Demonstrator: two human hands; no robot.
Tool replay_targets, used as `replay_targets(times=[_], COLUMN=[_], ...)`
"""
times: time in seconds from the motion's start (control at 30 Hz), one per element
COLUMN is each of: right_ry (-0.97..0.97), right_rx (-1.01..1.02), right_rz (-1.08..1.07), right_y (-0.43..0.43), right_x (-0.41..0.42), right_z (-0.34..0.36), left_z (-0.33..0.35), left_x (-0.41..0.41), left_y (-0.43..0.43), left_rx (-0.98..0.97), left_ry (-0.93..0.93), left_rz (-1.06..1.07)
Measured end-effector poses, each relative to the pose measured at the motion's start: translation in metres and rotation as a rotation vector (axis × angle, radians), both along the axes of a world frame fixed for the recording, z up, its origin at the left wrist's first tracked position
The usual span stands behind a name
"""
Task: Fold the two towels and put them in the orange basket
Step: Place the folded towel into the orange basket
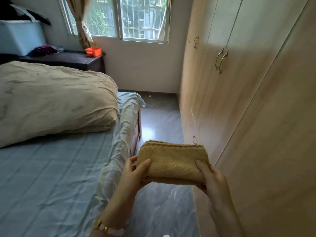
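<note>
No readable text, label, brand, number or sign appears anywhere in my view.
</note>
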State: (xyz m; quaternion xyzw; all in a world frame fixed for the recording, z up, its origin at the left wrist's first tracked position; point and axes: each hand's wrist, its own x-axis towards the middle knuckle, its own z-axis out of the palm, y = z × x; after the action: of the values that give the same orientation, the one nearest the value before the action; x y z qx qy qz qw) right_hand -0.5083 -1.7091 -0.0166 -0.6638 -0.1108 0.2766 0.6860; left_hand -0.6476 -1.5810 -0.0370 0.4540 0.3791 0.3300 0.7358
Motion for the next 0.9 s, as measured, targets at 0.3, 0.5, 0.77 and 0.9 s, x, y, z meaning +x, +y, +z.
replay_targets(times=[0.3,0.5,0.77,0.9], right_ry=[-0.033,-0.008,0.011,-0.004], right_rx=[0.032,0.005,-0.01,-0.003], right_rz=[0.118,0.143,0.11,0.096], right_y=[0.124,0.181,0.274,0.353], right_x=[0.154,0.207,0.282,0.329], right_z=[0.024,0.013,0.003,0.003], left_z=[0.017,0.014,-0.01,-0.01], left_x=[0.139,0.189,0.273,0.323], left_y=[0.103,0.162,0.265,0.349], left_rx=[0.044,0.017,-0.041,-0.008], left_ry=[-0.009,-0.019,0.006,0.002], left_rz=[0.16,0.186,0.16,0.147])
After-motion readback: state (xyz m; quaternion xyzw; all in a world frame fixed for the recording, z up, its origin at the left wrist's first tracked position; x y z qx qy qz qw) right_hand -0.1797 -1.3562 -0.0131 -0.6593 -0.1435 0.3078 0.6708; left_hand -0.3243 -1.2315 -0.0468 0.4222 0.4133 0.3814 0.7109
